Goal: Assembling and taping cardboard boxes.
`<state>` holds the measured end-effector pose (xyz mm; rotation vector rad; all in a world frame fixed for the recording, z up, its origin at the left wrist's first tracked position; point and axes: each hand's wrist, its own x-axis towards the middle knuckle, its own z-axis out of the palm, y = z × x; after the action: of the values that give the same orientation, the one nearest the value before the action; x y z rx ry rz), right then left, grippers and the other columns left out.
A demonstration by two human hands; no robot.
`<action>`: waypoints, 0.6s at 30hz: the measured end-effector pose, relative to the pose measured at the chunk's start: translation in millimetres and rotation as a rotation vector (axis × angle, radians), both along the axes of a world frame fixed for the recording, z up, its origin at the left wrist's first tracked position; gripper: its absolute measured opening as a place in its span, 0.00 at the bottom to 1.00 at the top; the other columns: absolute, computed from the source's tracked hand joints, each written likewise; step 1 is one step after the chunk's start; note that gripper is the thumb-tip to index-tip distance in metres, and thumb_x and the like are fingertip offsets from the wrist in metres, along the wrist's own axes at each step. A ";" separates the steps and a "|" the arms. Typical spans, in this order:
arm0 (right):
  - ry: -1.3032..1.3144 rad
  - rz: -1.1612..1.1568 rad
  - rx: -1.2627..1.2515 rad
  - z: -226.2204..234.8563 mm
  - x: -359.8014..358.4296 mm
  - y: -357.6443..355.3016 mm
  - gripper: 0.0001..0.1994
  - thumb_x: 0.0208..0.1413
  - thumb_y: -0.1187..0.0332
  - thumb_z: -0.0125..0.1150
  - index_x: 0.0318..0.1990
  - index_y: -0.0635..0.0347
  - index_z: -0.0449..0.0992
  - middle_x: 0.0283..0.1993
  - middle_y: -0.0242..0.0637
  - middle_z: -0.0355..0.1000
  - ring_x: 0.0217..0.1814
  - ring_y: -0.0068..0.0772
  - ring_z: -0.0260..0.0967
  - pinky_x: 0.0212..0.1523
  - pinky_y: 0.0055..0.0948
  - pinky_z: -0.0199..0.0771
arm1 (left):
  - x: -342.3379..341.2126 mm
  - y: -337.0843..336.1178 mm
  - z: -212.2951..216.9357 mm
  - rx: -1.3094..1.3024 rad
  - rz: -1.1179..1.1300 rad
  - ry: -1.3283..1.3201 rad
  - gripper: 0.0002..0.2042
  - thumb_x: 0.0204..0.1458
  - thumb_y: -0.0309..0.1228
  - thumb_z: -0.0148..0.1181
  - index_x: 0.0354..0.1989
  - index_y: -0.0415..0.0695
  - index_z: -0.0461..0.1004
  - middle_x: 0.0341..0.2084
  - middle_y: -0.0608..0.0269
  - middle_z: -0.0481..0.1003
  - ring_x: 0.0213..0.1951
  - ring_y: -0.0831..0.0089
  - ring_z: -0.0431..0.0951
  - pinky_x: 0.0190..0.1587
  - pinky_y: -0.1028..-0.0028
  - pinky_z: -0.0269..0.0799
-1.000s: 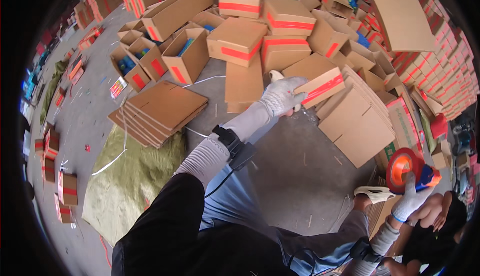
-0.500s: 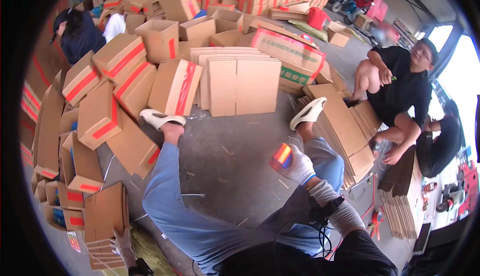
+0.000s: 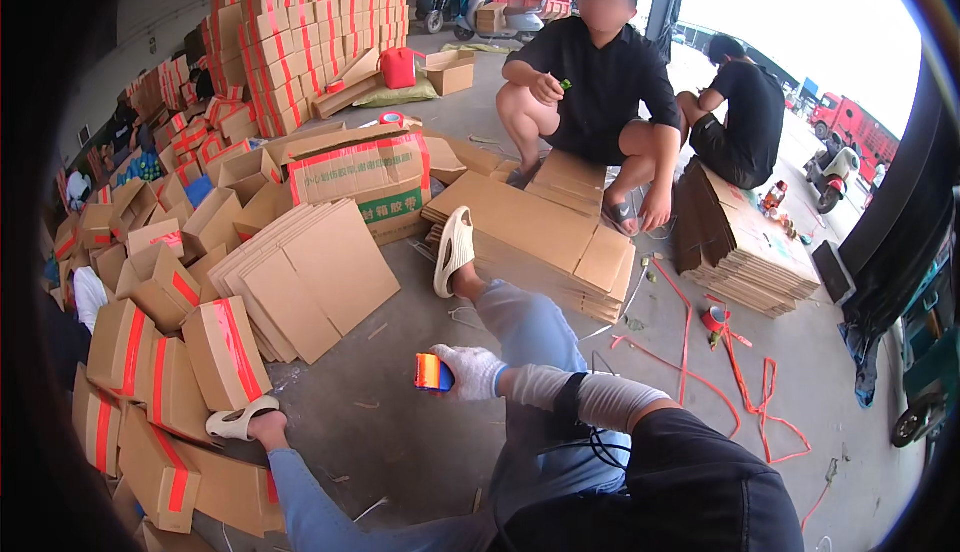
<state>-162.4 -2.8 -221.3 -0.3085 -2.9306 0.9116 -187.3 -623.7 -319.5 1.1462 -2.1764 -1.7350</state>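
Note:
My right hand (image 3: 468, 372), in a white knit glove, reaches out over the floor between my knees. Its fingers are closed around a small orange-and-blue tape dispenser (image 3: 434, 373). My left hand is out of the picture. Beyond my outstretched feet, a leaning fan of flattened cardboard boxes (image 3: 330, 277) rests on the floor. To its right lies a flat stack of folded cardboard (image 3: 520, 232), with my right foot beside it. Taped cardboard boxes (image 3: 225, 357) crowd around my left foot.
A person in black (image 3: 610, 82) squats beyond the flat stack; another person (image 3: 735, 117) sits on a cardboard pile (image 3: 745, 242). Loose red strapping (image 3: 765, 402) and a red tape roll (image 3: 715, 319) lie on the right-hand floor. A tall wall of taped boxes (image 3: 310, 32) rises behind.
My view has swung to the right, and my left hand, earlier on a cardboard stack at lower left, has left the picture. My right hand still holds the tape dispenser.

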 end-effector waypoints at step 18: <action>0.185 -0.205 -0.180 -25.1 -2.7 37.9 0.39 0.38 0.58 0.81 0.59 0.58 0.67 0.47 0.47 0.79 0.50 0.49 0.79 0.51 0.40 0.77 | -4.4 259.7 111.4 0.495 -0.157 0.635 0.23 0.59 0.30 0.63 0.64 0.41 0.69 0.51 0.63 0.77 0.54 0.65 0.78 0.55 0.69 0.74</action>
<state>-165.1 35.1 -246.4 -0.4950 -2.5976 1.1086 -191.8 -364.0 -208.1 0.3794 -1.5301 -2.3688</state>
